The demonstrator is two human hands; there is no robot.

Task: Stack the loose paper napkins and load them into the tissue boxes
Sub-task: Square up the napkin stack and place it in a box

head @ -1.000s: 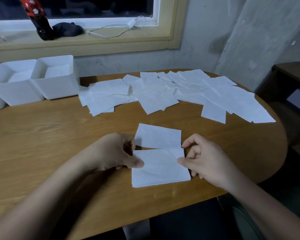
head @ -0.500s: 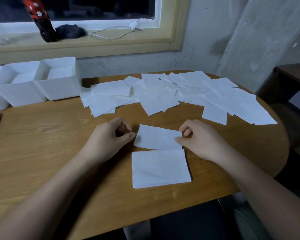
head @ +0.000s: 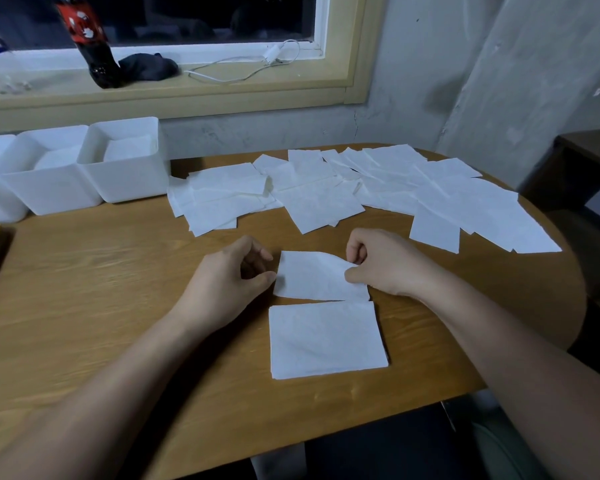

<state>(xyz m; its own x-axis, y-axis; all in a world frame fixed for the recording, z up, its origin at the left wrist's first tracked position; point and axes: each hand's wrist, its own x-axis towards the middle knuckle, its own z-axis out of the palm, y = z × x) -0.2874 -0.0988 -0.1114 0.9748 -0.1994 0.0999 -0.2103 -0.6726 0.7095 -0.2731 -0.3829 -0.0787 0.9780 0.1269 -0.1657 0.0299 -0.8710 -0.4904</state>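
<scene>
Stacking is judged to be in hand: one napkin (head: 317,277), mid-table (head: 84,306) just behind the single stack (head: 326,341) at the front edge, is pinched at its right edge by the right hand (head: 385,265), while the left hand (head: 229,282) is held at its left edge, thumb and forefinger apart. Next it should be lifted and laid squarely on the stack. Three boxes (head: 125,183) are counted at the far left corner; the loose napkins (head: 361,192) along the far edge overlap beyond exact counting.

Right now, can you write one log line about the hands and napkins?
right hand: pinches far napkin | left hand: at its left edge, grip unclear | near stack: flat on table
</scene>
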